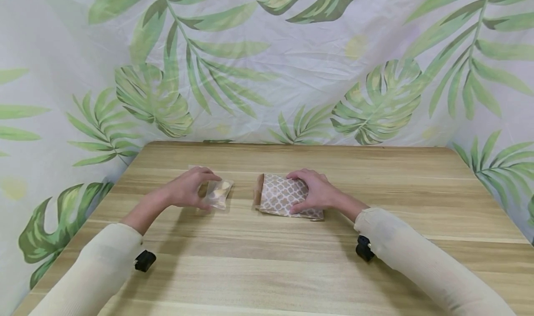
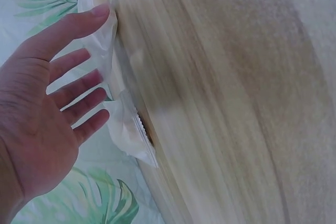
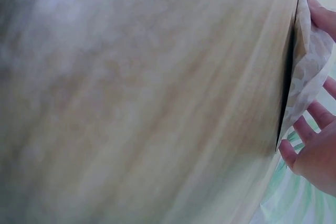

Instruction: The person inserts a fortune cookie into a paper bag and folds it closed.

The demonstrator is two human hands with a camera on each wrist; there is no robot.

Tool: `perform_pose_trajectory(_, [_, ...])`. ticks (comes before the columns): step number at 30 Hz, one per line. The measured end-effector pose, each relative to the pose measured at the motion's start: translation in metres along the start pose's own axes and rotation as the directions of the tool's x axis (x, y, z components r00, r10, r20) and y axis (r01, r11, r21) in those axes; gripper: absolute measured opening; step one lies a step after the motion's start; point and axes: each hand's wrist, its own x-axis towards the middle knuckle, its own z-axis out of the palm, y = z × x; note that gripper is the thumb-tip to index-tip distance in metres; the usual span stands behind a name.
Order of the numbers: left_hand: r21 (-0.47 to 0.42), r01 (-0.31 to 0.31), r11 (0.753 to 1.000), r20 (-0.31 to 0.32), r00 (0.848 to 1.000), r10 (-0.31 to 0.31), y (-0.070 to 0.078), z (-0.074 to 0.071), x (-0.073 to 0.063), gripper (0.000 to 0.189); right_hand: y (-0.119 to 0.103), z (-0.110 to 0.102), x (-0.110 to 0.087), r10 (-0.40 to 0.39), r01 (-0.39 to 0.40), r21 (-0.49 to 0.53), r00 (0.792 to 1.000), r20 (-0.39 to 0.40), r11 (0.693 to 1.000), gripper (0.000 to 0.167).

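A small clear packet (image 1: 221,192) with pale tan pieces inside lies on the table (image 1: 267,265). My left hand (image 1: 189,188) is around its left side, thumb nearer me and fingers on the far side. In the left wrist view those fingers are spread and fairly straight, and a second wrapper (image 2: 128,132) with a serrated edge shows beyond the little finger. To the right lies a flat paper bag (image 1: 278,193) with a white-and-tan lattice pattern and a brown left end. My right hand (image 1: 317,191) rests over its right part, fingers extended in the right wrist view.
Behind the table hangs a white cloth (image 1: 300,75) printed with green leaves. A black wrist camera (image 1: 145,261) hangs under the left sleeve, another black camera (image 1: 365,248) under the right one. Bare wood lies between the packet and the bag.
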Motion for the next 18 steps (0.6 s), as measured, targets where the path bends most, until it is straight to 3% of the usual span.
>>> perform_pose_trajectory(10, [-0.043, -0.009, 0.999, -0.070, 0.998, 0.006, 0.0012, 0.0039, 0.0026, 0.064, 0.0007, 0.0005, -0.0003, 0.000, 0.000, 0.001, 1.000, -0.004, 1.000, 0.087])
perform_pose_trajectory(18, [-0.090, -0.061, 0.994, -0.144, 0.988, 0.048, 0.0053, 0.0102, 0.0084, 0.062, 0.0016, 0.0014, -0.0004, -0.004, 0.004, 0.002, 1.000, -0.009, 1.000, 0.088])
